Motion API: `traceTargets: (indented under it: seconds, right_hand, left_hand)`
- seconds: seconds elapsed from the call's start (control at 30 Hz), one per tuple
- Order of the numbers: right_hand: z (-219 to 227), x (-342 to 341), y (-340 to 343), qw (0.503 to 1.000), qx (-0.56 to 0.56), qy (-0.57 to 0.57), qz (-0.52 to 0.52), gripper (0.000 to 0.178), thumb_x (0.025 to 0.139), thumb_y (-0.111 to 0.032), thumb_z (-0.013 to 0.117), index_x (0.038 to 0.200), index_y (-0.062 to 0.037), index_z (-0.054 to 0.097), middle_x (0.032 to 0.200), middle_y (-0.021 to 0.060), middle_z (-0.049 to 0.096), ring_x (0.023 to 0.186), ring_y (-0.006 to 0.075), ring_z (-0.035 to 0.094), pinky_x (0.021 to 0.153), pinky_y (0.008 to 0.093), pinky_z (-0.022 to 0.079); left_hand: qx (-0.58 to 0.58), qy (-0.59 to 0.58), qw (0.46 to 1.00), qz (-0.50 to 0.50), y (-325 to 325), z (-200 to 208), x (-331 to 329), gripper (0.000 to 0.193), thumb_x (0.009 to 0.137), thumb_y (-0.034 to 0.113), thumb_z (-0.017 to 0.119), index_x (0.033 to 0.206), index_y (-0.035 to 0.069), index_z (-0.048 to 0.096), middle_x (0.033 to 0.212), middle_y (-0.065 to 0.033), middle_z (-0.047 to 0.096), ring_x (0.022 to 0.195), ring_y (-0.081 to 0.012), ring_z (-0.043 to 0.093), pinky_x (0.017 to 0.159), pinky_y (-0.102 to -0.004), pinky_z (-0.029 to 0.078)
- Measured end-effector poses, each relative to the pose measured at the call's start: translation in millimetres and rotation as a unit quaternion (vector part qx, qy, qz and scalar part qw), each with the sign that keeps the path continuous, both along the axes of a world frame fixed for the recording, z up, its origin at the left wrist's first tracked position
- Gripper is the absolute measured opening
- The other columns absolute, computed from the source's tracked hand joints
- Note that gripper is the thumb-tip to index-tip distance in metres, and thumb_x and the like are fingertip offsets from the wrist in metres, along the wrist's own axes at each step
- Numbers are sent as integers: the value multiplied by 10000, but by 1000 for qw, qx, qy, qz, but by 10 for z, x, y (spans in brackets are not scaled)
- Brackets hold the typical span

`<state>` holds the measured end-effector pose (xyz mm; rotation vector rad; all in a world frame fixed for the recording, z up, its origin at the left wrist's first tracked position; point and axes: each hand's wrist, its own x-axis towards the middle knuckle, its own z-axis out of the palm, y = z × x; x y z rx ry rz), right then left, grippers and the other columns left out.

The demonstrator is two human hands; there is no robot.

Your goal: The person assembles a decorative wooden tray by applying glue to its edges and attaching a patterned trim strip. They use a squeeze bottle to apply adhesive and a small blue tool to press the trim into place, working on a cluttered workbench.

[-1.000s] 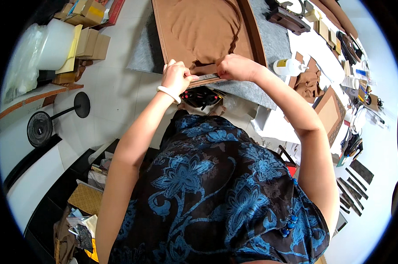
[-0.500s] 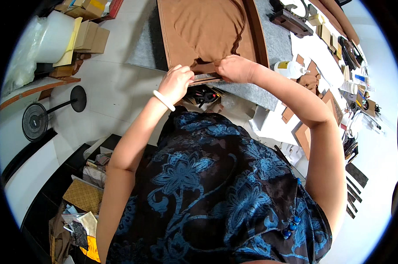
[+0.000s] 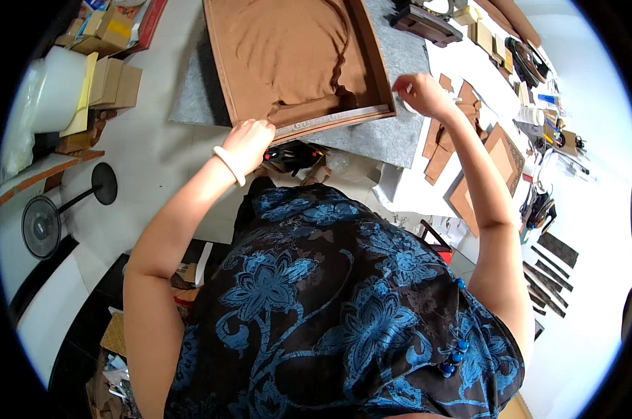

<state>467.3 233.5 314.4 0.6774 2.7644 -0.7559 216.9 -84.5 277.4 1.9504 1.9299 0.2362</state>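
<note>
My left hand [image 3: 253, 136], with a pale bangle on the wrist, is closed on the near left corner of a brown open box [image 3: 302, 70]. The box has raised walls and wrinkled brown lining inside. Along the top of its near wall runs a whitish strip [image 3: 340, 119]. My right hand [image 3: 426, 95] is off the box, just beyond its right wall, fingers bent and apart. Beneath that hand a white bottle [image 3: 409, 107] lies mostly hidden; I see no grip on it.
The box rests on a grey felt-covered surface [image 3: 392, 140]. Brown leather pieces [image 3: 438, 164] and boards [image 3: 494, 171] lie on the white table to the right. Tools and cups stand farther right. Cardboard boxes [image 3: 113, 84] and a black fan [image 3: 42, 227] are at left.
My right hand has let go of the near wall and moved right to the bottle. The left hand stays on the box. The whole view has shifted, and the box now appears farther left.
</note>
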Motion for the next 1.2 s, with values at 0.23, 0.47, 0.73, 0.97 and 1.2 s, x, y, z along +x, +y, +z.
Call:
traceTargets:
  seconds: [0.23, 0.47, 0.73, 0.97, 1.2]
  right_hand:
    - [-221, 326, -482, 991, 43, -73, -104, 222, 872, -143, 570, 956, -41, 748, 848, 208, 709, 814, 382, 696, 793, 450, 565]
    - [-397, 299, -710, 946, -94, -24, -309, 236, 851, -143, 575, 943, 32, 704, 819, 217, 715, 801, 312, 729, 778, 405, 570]
    - [-510, 367, -659, 918, -163, 5, -362, 314, 815, -134, 621, 1042, 72, 686, 827, 183, 731, 764, 250, 739, 768, 353, 568]
    - [-547, 424, -701, 925, -116, 21, -360, 329, 815, -166, 680, 1068, 45, 688, 920, 173, 738, 842, 260, 731, 789, 357, 562]
    - [-343, 327, -854, 946, -32, 30, -321, 316, 827, -232, 757, 1006, 19, 692, 901, 156, 735, 852, 281, 723, 786, 374, 559]
  left_hand:
    - [43, 161, 984, 62, -69, -48, 315, 80, 825, 60, 570, 884, 14, 597, 847, -129, 610, 866, -266, 612, 809, -382, 491]
    - [49, 143, 986, 76, -87, -75, 303, 70, 818, 36, 564, 879, 3, 572, 856, -146, 591, 866, -283, 588, 818, -400, 473]
    - [38, 41, 994, 94, -114, -27, 279, 269, 678, -130, 545, 926, -27, 534, 948, -197, 557, 959, -362, 543, 906, -446, 440]
    - [60, -23, 991, 119, -175, -51, 233, 132, 775, -24, 620, 887, -6, 551, 878, -175, 573, 901, -355, 561, 850, -445, 458]
    - [114, -62, 981, 143, -199, -136, 239, 152, 800, 45, 691, 882, 4, 570, 860, -148, 574, 865, -349, 550, 807, -451, 455]
